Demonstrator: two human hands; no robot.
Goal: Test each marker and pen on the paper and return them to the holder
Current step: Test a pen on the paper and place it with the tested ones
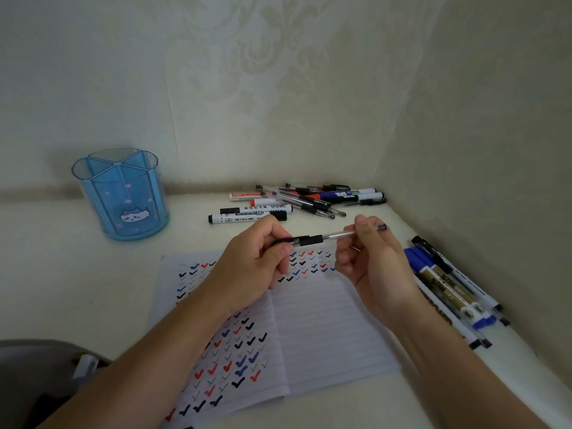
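Observation:
Both hands hold one clear gel pen (335, 235) with a black grip level above the open notebook (325, 329). My left hand (250, 258) pinches its black capped end. My right hand (371, 261) grips the barrel near the rear end. The notebook's pages carry several black, red and blue check marks. The blue translucent holder (122, 196), printed with a cat, stands at the back left, and I see nothing inside it.
A pile of markers and pens (303, 201) lies at the back of the desk by the wall. A second row of markers (452, 286) lies along the right wall. A grey object (34, 376) sits at the lower left.

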